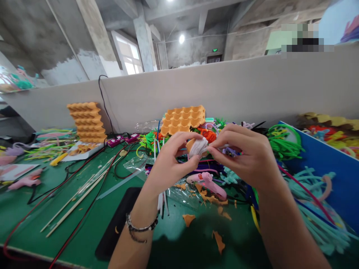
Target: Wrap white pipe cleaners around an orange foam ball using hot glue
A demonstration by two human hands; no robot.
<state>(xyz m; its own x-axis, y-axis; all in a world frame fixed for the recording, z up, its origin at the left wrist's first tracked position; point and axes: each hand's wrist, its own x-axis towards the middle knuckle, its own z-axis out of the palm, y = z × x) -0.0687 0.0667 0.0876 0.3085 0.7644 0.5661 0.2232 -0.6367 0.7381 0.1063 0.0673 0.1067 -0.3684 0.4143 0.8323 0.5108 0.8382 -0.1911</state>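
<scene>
My left hand [171, 156] and my right hand [244, 152] meet above the green table [84, 224] and pinch a small white fuzzy piece [198, 147] with an orange scrap behind it. Both sets of fingertips close on it from either side. My left wrist wears a beaded bracelet [141, 226]. Thin white sticks hang below my left palm; whether the hand holds them I cannot tell. Under my hands lies a pink glue gun [209, 183] on clear plastic wrap.
An orange egg tray [183, 118] leans behind my hands, and a stack of them [87, 122] stands left. Wooden skewers [75, 200], red cables, a black mat [119, 220] and orange scraps [218, 241] lie on the table. Teal pipe cleaners [311, 209] fill a blue bin on the right.
</scene>
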